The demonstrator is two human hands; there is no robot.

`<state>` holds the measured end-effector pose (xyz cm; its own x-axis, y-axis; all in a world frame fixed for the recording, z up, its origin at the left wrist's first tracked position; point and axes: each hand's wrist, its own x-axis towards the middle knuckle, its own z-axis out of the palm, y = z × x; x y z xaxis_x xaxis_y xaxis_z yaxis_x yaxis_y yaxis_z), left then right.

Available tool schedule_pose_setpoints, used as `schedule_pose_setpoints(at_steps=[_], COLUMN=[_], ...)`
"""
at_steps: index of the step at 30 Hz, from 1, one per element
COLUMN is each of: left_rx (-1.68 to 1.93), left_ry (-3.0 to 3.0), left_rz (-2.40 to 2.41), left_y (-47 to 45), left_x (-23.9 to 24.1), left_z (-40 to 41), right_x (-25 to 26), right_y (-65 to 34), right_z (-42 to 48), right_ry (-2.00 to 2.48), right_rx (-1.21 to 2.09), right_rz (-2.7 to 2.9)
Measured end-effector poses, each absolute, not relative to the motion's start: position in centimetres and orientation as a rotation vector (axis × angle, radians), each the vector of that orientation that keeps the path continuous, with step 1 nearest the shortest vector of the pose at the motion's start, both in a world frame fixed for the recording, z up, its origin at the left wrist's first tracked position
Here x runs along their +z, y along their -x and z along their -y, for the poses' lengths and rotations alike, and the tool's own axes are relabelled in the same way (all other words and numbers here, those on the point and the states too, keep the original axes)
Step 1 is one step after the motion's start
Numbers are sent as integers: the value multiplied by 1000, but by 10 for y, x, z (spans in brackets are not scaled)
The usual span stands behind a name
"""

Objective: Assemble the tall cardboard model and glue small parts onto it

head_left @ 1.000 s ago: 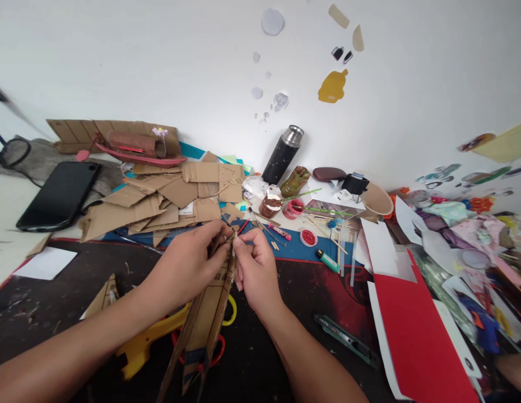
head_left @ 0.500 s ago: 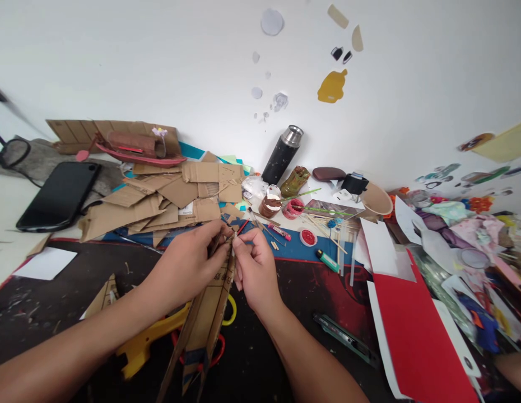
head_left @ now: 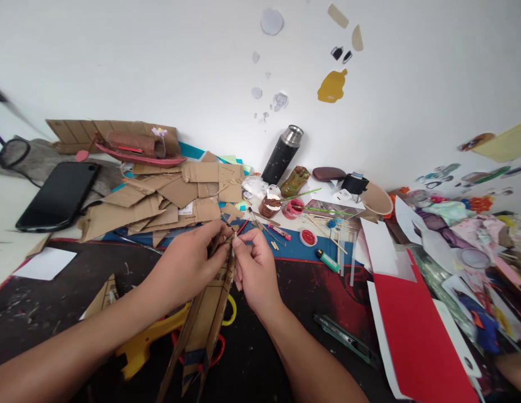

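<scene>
A long folded cardboard piece (head_left: 204, 319), with split pointed ends toward me, is held up over the dark mat. My left hand (head_left: 197, 252) is closed on its far end from the left. On the right edge of that same end, my right hand (head_left: 254, 266) pinches with thumb and fingers. The fingertips of both hands nearly meet there, and they hide the tip of the cardboard. Under it lie a yellow glue gun (head_left: 149, 338) and scissors with red and yellow handles (head_left: 230, 310), both partly covered.
Cardboard scraps (head_left: 159, 196) are heaped at the back left, near a red model boat (head_left: 138, 151) and a phone (head_left: 59, 196). A black thermos (head_left: 283, 154) stands behind paint jars (head_left: 293, 209). To the right lie a box cutter (head_left: 344, 336) and red card (head_left: 420, 336).
</scene>
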<state>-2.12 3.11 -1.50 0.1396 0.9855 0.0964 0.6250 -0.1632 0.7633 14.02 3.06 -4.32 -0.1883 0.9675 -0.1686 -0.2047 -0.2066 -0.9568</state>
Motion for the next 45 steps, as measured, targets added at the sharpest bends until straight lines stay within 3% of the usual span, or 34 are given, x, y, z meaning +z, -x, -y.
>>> schedule_pose_setpoints(at_steps=[45], left_rx=[868], left_ry=[-1912], left_rz=[-1591], left_y=[18], left_x=[-4], left_z=[-29], right_x=[-39], right_y=[-141], right_z=[-32], right_ry=[1060], right_rx=[1518], right_rz=[1125])
